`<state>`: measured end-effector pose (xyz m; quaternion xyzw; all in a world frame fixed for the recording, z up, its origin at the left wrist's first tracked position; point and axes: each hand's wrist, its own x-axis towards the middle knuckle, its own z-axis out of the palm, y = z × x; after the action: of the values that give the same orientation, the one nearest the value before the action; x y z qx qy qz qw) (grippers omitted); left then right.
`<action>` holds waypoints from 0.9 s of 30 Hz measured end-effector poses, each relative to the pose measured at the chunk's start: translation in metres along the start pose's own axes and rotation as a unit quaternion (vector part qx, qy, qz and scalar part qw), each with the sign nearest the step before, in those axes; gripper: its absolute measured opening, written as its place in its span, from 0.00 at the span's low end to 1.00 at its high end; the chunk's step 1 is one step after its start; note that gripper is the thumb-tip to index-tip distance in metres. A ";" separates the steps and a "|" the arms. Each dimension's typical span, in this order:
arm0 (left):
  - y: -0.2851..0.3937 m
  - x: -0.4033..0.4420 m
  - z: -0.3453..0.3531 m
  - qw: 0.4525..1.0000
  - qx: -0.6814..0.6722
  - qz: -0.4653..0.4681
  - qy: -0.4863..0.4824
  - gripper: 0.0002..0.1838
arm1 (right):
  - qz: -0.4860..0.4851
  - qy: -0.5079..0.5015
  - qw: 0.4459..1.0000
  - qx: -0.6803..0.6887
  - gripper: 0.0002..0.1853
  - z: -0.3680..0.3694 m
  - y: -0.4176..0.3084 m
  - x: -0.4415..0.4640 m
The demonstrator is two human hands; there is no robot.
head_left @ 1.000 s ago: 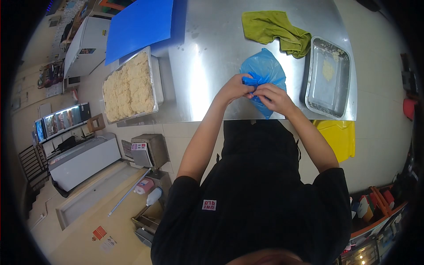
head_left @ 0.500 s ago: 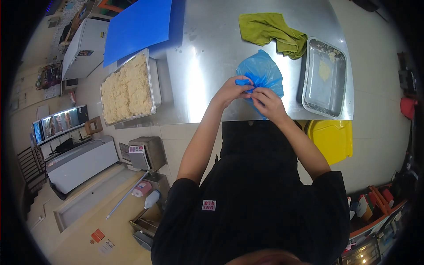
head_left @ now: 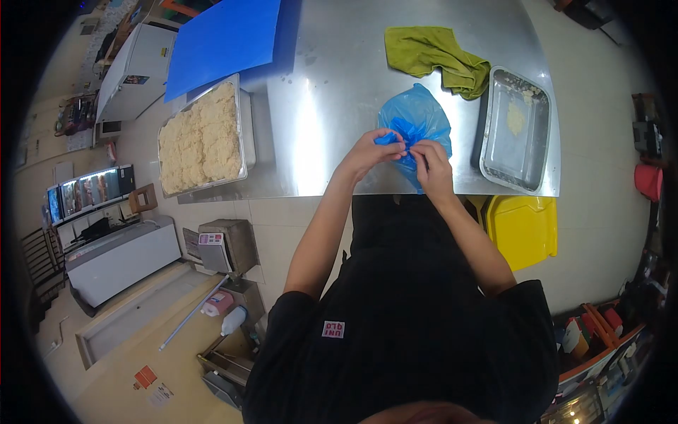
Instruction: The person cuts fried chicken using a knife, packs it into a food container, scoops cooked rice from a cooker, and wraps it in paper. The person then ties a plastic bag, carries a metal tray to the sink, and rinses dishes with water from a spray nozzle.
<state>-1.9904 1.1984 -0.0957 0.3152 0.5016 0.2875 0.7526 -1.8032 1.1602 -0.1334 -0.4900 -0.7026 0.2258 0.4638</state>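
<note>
A blue plastic bag [head_left: 425,116] lies near the front edge of the steel table [head_left: 339,92], its neck gathered toward me. My left hand [head_left: 371,152] pinches the gathered blue plastic from the left side. On the right side of the neck, my right hand [head_left: 433,167] is closed with its fingertips on the plastic, close to the left fingertips. Behind the bag lies a crumpled green cloth [head_left: 438,56]. What the bag holds cannot be made out.
A metal tray full of pale crumbly dough [head_left: 201,140] stands at the left, beside a blue board [head_left: 222,42]. At the right is a metal pan [head_left: 515,138] with residue. A yellow bin [head_left: 524,230] stands below the table edge.
My fingers have shifted slightly at the bag's neck, the right hand now more upright. The view has shifted a little; the bag stays in about the same place on the table.
</note>
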 end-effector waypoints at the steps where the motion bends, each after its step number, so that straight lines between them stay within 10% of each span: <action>1: 0.000 -0.004 0.002 1.000 0.012 0.012 0.001 0.09 | 0.001 -0.002 1.000 -0.013 0.06 -0.001 0.000 0.000; 17: -0.029 -0.006 0.003 0.936 0.217 0.271 0.065 0.08 | 0.027 -0.093 0.990 -0.098 0.05 -0.018 0.000 0.024; 27: -0.020 -0.014 0.013 0.920 0.261 0.269 0.116 0.07 | -0.028 -0.276 0.949 -0.152 0.05 -0.035 -0.021 0.053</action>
<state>-1.9803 1.1725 -0.0984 0.5879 0.5389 0.3727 0.4743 -1.7870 1.1941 -0.0784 -0.4535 -0.8424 0.2300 0.1781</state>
